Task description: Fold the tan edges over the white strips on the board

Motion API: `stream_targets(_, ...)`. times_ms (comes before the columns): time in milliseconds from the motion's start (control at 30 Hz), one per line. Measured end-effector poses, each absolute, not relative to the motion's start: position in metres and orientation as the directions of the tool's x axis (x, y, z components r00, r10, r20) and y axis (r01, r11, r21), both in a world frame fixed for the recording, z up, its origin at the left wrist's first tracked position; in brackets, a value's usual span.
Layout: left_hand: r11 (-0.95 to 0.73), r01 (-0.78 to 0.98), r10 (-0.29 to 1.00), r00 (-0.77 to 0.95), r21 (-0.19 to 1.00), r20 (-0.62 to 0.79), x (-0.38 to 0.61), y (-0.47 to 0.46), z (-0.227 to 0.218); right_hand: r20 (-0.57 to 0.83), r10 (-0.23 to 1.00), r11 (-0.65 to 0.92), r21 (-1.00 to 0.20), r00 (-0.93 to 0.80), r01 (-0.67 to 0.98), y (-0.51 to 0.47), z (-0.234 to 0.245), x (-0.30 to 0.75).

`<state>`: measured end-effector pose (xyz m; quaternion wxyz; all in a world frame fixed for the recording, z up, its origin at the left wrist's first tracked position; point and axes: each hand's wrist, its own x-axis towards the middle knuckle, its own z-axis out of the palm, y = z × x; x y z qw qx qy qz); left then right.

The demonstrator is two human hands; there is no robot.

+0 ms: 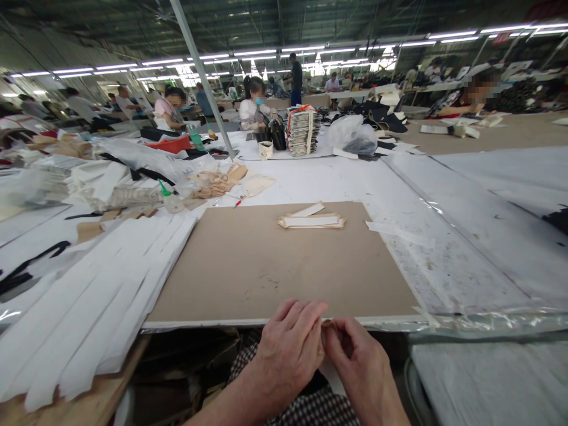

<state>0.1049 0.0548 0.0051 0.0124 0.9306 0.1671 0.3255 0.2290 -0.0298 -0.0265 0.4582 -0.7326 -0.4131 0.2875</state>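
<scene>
My left hand (290, 346) and my right hand (355, 361) meet just below the table's near edge, over my checked lap. Both have their fingers curled together around a small tan piece (327, 326) pinched between them; most of it is hidden by the fingers. In front of them lies a brown cardboard sheet (248, 266) flat on the table. On the far part of that sheet rests a small stack of tan and white cut pieces (312, 220).
Long white strips (102, 296) fan out on the left. A clear plastic sheet (448, 254) covers the table on the right. Farther off lie tan pieces (217, 182), a bound bundle (304, 131) and a plastic bag (352, 135). Other people sit at the back tables.
</scene>
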Motion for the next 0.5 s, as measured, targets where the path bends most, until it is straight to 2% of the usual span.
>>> stream_targets(100, -0.918, 0.315, 0.397, 0.702, 0.242, 0.591, 0.104, 0.055, 0.006, -0.156, 0.877, -0.285, -0.93, 0.455, 0.231, -0.027, -0.026, 0.233)
stream_targets(167, -0.86, 0.32, 0.501, 0.68, 0.397, 0.536, 0.102, 0.056, 0.007, -0.266, 0.894, -0.319, -0.943, 0.361, 0.094, -0.025, -0.025, 0.238)
stream_targets(300, -0.597, 0.359, 0.697, 0.675, 0.718, 0.242, 0.101, 0.062, 0.018, -0.389, 0.906, -0.356, -0.913, 0.165, -0.2, -0.024, -0.022, 0.245)
stream_targets(400, -0.401, 0.4, 0.72, 0.694, 0.824, 0.014, 0.102, 0.068, 0.028, -0.402, 0.907, -0.346, -0.882, 0.128, -0.32, -0.024, -0.018, 0.246)
stream_targets(500, -0.287, 0.412, 0.69, 0.715, 0.865, -0.111, 0.104, 0.075, 0.034, -0.399, 0.907, -0.34, -0.882, 0.135, -0.327, -0.024, -0.017, 0.245)
